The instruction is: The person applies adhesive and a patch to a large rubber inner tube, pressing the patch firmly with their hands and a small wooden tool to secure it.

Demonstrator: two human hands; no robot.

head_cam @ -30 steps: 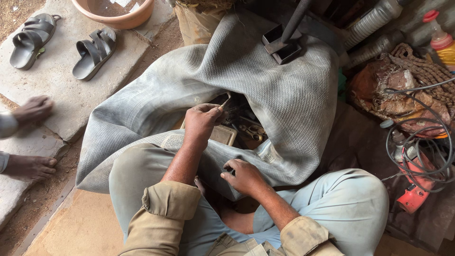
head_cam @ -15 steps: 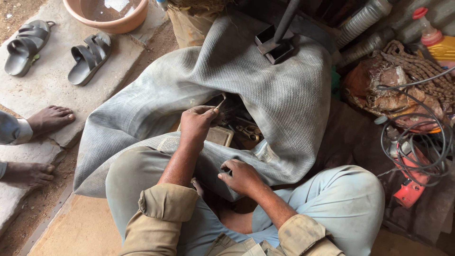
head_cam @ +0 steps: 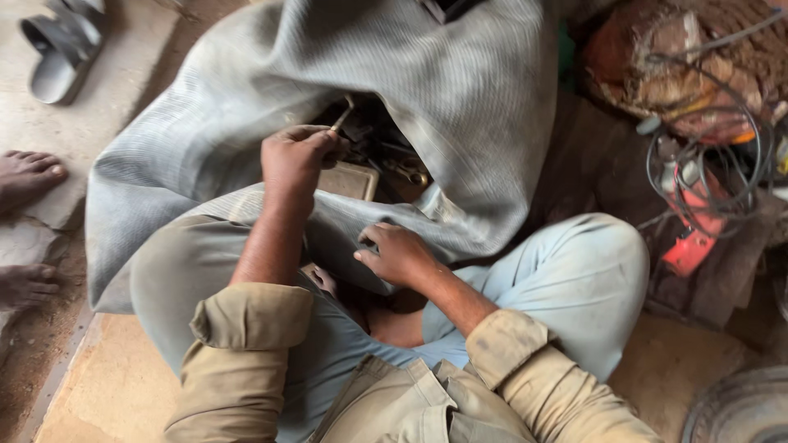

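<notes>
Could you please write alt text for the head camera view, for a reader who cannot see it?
Seated cross-legged on the ground, a person has a large grey rubber inner tube draped over the lap; the left hand holds a small thin tool, and the right hand presses on the rubber. Another person's bare feet and a grey sandal lie left.

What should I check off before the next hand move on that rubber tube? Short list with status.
1. Left hand has a firm grip on the thin tool: ok, fist closed around it, tip pointing up and away.
2. Right hand pinning the grey rubber tube: ok, fingers pressed on the fold over the lap.
3. Tool tip clear of the rubber: cannot tell, the tip sits over the dark gap.
4. Loose metal parts in the gap out of the way: not ok, they lie right beside the left hand.
5. Another person's bare feet clear of the work: ok, off at the left edge.
</notes>
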